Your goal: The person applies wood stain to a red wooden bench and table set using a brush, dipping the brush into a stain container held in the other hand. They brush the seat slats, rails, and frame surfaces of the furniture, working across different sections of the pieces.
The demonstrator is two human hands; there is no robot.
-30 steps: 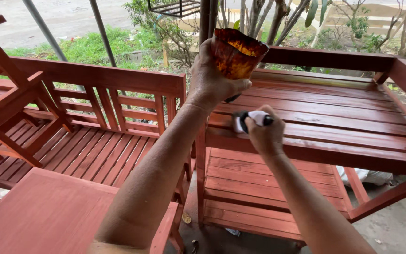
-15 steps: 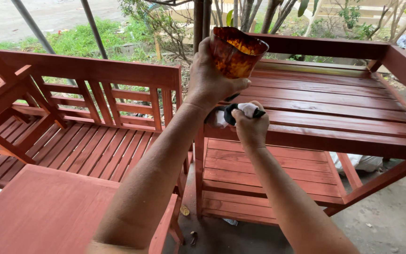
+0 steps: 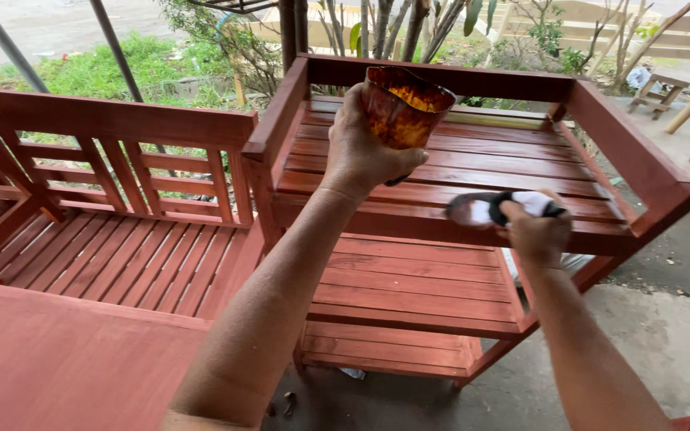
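The biggest thing before you is the red slatted wooden rack [image 3: 473, 172], filling the middle and right of the frame, with a lower shelf [image 3: 409, 279] beneath its top slats. To the left stands a red slatted bench [image 3: 121, 231] of the same colour, and a flat red panel [image 3: 65, 359] fills the lower left corner. Grey concrete floor [image 3: 664, 335] shows at the lower right, with grass and shrubs along the top edge.

Your left hand [image 3: 365, 156] sits in the upper middle of the frame, its grip wrapped round a stained cup [image 3: 405, 108], fingers curled behind the wall and the thumb across the front. The cup is held upright above the top slats, not touching them. It looks thin-walled and light, smeared with brownish stain, so it is likely slick and would crush if squeezed hard; holding it low round the body, as you do, seems the safest place.

Your right hand [image 3: 537, 231], right of centre, has its grip closed on a rag [image 3: 505, 207], pressing it against the front rail of the rack. The rag, white and dark, is soft and limp, probably damp, and best bunched in the palm.
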